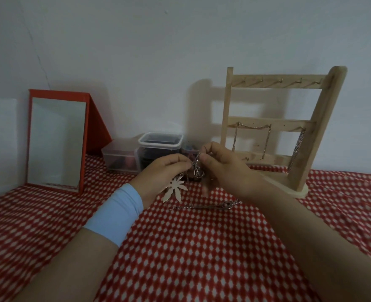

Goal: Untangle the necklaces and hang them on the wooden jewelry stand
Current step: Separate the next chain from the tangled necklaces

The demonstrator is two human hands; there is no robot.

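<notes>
We see both hands raised together just above the red cloth (202,258), close in front of the containers. The left hand (160,171), a pale blue wristband (117,212) round its wrist, has the tips of its curled fingers (180,162) pinched on the knot of necklaces (196,168). The right hand (223,166) meets it from the other side, thumb and fingers nipped on the same knot. Small metal rings show in the knot between the two hands. A pale leaf-shaped pendant (175,189) hangs from it beside the left hand. A length of chain (208,206) lies loose on the cloth under the right wrist, with a small charm at its end.

The wooden jewelry stand (315,127) is upright to the right, near the wall (136,40), its base on the cloth just behind the right forearm. The right hand and wrist hide part of its lowest bar from us. One draped chain (253,126) runs across two hooks of the middle bar with both ends hanging down. Another hanging chain (298,147) drops from a hook at that bar's right end.

To the left a red-framed mirror (57,140) leans back on its red flap. Between it and the stand sit a low clear box (120,158) and a taller clear tub (160,141) with dark contents, directly behind the hands. Something more lies beside the tub, but the fingers cover most of it and we cannot tell what it is.
</notes>
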